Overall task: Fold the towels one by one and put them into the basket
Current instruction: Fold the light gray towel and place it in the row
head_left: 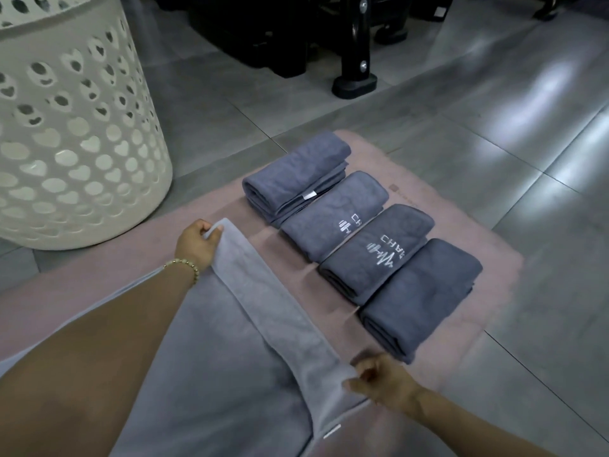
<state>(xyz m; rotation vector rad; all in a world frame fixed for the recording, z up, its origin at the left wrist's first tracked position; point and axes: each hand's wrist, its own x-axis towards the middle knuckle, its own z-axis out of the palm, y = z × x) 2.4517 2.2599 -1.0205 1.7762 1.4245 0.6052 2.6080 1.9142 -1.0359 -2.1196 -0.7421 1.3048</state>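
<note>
- Where the pink mat (438, 192) lies on the tiled floor (527, 159), one unfolded grey towel (230, 357) is spread in the near part of the head view, partly hidden under the left forearm.
- Its far edge is turned over into one paler strip, which is held at both ends.
- The upper end of that strip is pinched by the left hand (197, 244), with the fingers curled round the corner; one beaded bracelet (184, 267) is worn on that wrist.
- The lower end is gripped by the right hand (379, 379), with thumb and fingers closed on the cloth; one small white label is seen on the hem below it.
- Four folded towels (379, 249) are counted on the mat, laid side by side in one diagonal row just beyond the strip.
- White lettering and a zigzag emblem are shown on two of the four, the middle pair; one small white tag is seen on the farthest.
- One white basket (75, 143), pierced with heart-shaped and round holes, is stood upright at the left, just beside the mat; its inside cannot be seen.
- One black frame (356, 44) with two bolts is seen at the top, well apart from the towels.
</note>
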